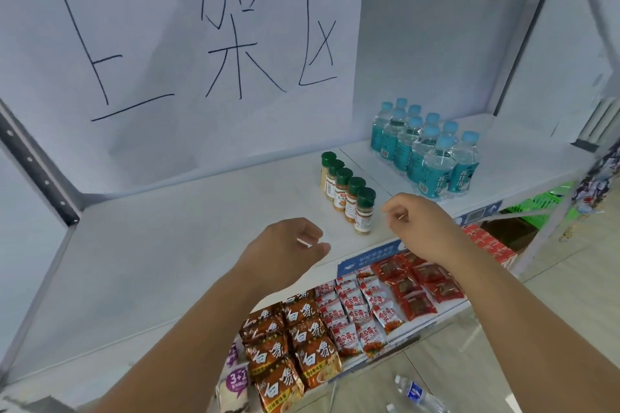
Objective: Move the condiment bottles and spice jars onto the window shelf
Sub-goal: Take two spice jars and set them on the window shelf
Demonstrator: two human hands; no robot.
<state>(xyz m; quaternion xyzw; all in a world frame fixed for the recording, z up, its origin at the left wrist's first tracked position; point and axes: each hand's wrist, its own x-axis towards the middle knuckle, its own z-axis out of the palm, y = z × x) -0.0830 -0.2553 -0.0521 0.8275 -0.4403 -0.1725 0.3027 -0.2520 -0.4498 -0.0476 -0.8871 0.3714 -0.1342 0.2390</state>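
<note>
Several green-capped spice jars (pixel 349 193) with orange and pale powder stand in a diagonal row on the white shelf (pixel 167 261). The nearest jar (pixel 364 214) is at the row's front end. My left hand (pixel 288 250) hovers over the shelf just left of that jar, fingers loosely curled and holding nothing. My right hand (pixel 419 228) hangs just right of the jar, fingers bent and apart, also holding nothing. Neither hand touches a jar.
A block of blue-capped water bottles (pixel 426 151) stands right of the jars. A paper sign (pixel 188 43) covers the shelf's back. Below are noodle packets (pixel 288 345) and red snack packs (pixel 412 288). A water bottle (pixel 416 394) lies on the floor; a green basket (pixel 543 204) sits at right.
</note>
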